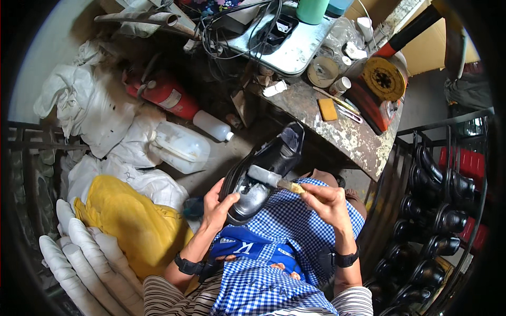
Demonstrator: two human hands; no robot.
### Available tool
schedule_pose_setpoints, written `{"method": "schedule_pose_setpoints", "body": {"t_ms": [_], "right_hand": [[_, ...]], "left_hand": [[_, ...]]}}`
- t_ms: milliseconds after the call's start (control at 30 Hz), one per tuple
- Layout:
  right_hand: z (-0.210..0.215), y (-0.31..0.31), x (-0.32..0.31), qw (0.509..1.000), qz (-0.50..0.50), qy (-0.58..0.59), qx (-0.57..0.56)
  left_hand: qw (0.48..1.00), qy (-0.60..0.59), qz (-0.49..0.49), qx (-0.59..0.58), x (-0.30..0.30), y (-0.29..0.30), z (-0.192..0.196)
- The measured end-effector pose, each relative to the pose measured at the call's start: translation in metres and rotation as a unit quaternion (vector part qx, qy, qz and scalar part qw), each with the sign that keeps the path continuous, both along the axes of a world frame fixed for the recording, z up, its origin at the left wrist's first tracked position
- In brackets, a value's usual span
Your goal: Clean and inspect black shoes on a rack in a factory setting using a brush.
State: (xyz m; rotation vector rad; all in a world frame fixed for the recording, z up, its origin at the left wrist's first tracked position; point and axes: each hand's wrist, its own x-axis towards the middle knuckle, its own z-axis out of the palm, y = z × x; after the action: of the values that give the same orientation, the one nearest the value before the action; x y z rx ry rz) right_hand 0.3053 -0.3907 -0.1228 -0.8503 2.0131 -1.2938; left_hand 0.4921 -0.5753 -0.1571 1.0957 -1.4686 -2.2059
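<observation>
Fingers of the right hand are pinched narrowly around the yellowish handle of a grey-headed tool, which is held roughly crosswise, its flat head pointed left over a black shoe. By the left hand the shoe is gripped at its left edge, with the thumb laid on the toe part. It is held above the lap, where a blue checked apron is worn; its long axis is slanted, the glossy toe turned down and left toward the body, the opening and heel end up and right toward the table.

To the left, white wrapped rolls are grouped beside a yellow bag; to the right, black footwear is kept on a rack. Farther off, a plastic jug is laid on its side, and a yellow sponge is set on the table.
</observation>
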Motion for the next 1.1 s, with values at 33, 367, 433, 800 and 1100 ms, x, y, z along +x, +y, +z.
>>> {"method": "schedule_pose_setpoints", "body": {"t_ms": [33,367,433,800,1100], "right_hand": [[0.001,0.005,0.002,0.999,0.026,0.023,0.004],[0.004,0.029,0.017,0.999,0.016,-0.041,-0.006],[0.007,0.020,0.019,1.000,-0.006,-0.016,0.006],[0.002,0.011,0.035,0.986,-0.032,0.163,-0.028],[-0.002,0.024,0.050,0.982,-0.043,0.184,0.002]], "left_hand": [[0.999,-0.013,-0.017,-0.024,0.001,0.001,0.000],[0.999,0.027,0.035,0.009,0.001,0.000,-0.005],[1.000,0.024,0.012,-0.009,-0.001,0.000,-0.004],[1.000,0.007,-0.015,-0.009,-0.001,0.007,-0.002],[0.999,-0.011,-0.005,-0.037,-0.005,0.015,-0.008]]}}
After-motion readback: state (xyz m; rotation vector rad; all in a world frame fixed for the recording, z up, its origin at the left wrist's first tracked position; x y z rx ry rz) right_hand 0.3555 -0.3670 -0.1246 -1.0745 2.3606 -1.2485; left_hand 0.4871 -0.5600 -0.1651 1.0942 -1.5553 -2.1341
